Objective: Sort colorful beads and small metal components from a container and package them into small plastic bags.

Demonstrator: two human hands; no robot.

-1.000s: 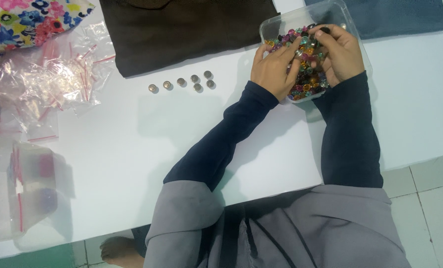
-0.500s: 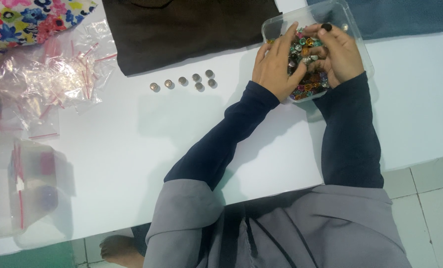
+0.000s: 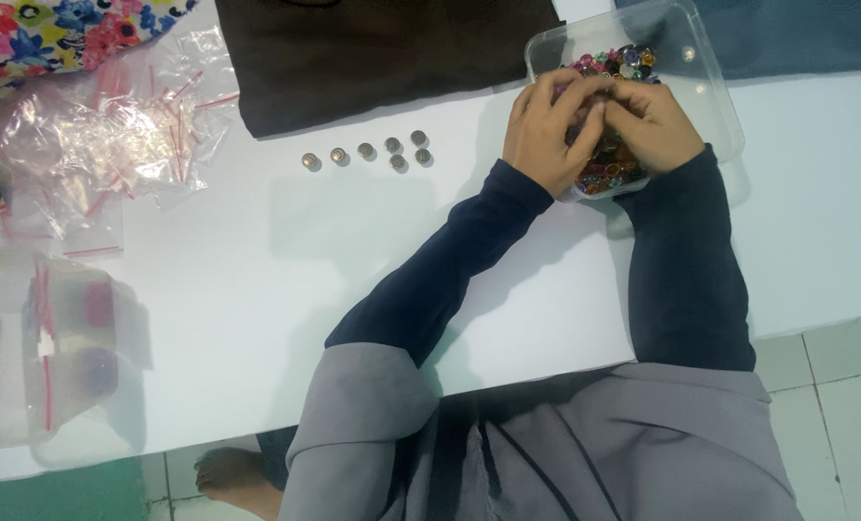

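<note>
A clear plastic container (image 3: 708,89) filled with many small colourful beads (image 3: 616,66) sits at the far right of the white table (image 3: 257,289). Both of my hands are in it. My left hand (image 3: 544,133) rests on the container's left side with fingers curled over the beads. My right hand (image 3: 657,123) lies over the middle of the beads, fingers bent and meeting the left hand's fingertips. What the fingertips pinch is hidden. Several small round metal pieces (image 3: 367,151) lie in a row left of the container.
A dark brown cloth (image 3: 373,48) lies at the back, a blue-grey cloth (image 3: 797,34) at back right, floral fabric (image 3: 54,29) at back left. Small clear zip bags (image 3: 112,135) are piled on the left. A clear box (image 3: 35,347) stands near the left front edge.
My hands have drawn closer together over the beads, fingertips now touching. The container and the row of metal pieces stay where they were.
</note>
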